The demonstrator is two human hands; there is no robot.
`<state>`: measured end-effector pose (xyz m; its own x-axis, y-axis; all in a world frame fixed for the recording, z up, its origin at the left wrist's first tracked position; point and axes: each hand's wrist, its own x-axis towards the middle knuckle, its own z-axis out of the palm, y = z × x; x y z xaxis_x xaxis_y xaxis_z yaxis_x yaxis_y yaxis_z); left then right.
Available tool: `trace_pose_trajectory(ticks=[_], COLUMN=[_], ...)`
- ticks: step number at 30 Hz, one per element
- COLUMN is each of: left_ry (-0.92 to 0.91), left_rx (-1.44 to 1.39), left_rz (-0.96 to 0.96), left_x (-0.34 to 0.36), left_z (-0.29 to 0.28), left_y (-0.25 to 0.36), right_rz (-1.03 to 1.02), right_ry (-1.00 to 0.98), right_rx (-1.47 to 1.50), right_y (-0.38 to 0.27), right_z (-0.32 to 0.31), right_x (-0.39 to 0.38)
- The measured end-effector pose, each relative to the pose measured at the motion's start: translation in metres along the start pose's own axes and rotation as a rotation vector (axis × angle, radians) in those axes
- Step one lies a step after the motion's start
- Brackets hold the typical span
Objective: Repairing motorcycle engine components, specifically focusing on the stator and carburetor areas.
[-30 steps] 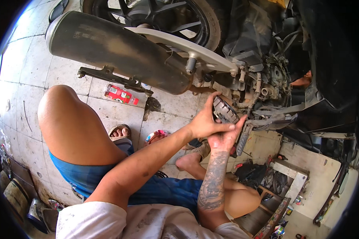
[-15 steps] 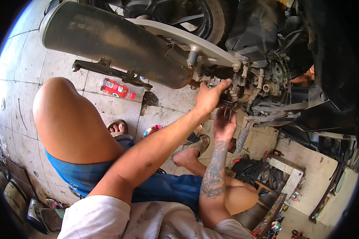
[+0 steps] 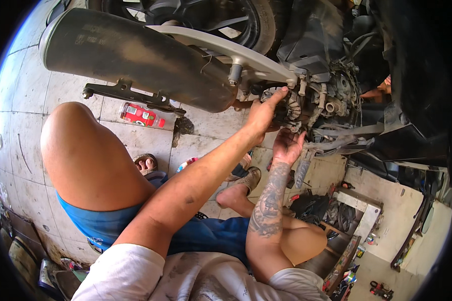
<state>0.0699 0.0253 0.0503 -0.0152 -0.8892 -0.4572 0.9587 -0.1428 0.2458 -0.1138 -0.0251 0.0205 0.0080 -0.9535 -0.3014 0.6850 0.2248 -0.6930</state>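
Note:
A grimy metal engine part (image 3: 292,106) sits at the open engine of a motorcycle, beside the black exhaust muffler (image 3: 135,57). My left hand (image 3: 260,119) is closed round its left side, thumb lying along the top and the other fingers hidden behind. From below, my tattooed right arm reaches up, and my right hand (image 3: 287,146) has its curled fingers against the part's lower edge. The fingertips of that hand are partly hidden under the metal. A thin exhaust pipe (image 3: 243,104) runs from the muffler toward my left hand.
A pale swingarm (image 3: 221,47) and the rear wheel (image 3: 268,30) lie beyond the muffler. A black bracket (image 3: 123,91) hangs along its near side. On the tiles lies a red-labelled bottle (image 3: 140,115). Another person's hand (image 3: 379,93) shows past the engine. A wooden frame (image 3: 359,200) stands at right.
My right hand has risen slightly and its fingers have closed in on the part's lower edge. My left hand keeps its hold. The whole view has shifted a little.

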Motion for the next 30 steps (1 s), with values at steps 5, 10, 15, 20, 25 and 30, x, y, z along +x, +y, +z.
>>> trace_pose_trajectory(ticks=[5,10,15,20,25,30], left_ry=[-0.101,-0.061,-0.002,-0.052,0.127,0.121], left_rx=[0.018,0.165,0.128,0.313,0.181,-0.142], left_rz=[-0.04,0.011,0.042,0.083,-0.01,-0.189], left_x=[0.0,0.002,-0.003,-0.021,-0.028,-0.012], left_z=[-0.003,-0.005,-0.016,-0.005,-0.006,-0.014], left_y=[0.004,-0.009,-0.02,-0.015,-0.024,-0.029], right_rz=[-0.107,-0.173,-0.159,-0.111,0.017,0.085], right_ry=[0.13,-0.042,0.09,-0.024,-0.191,-0.423], right_rx=[0.002,-0.006,0.023,-0.003,-0.117,-0.336], right_y=[0.004,-0.004,0.008,-0.007,0.009,0.018], right_z=[0.009,-0.012,0.014,-0.021,0.014,0.021], right_x=[-0.002,0.008,-0.012,0.01,-0.04,-0.054])
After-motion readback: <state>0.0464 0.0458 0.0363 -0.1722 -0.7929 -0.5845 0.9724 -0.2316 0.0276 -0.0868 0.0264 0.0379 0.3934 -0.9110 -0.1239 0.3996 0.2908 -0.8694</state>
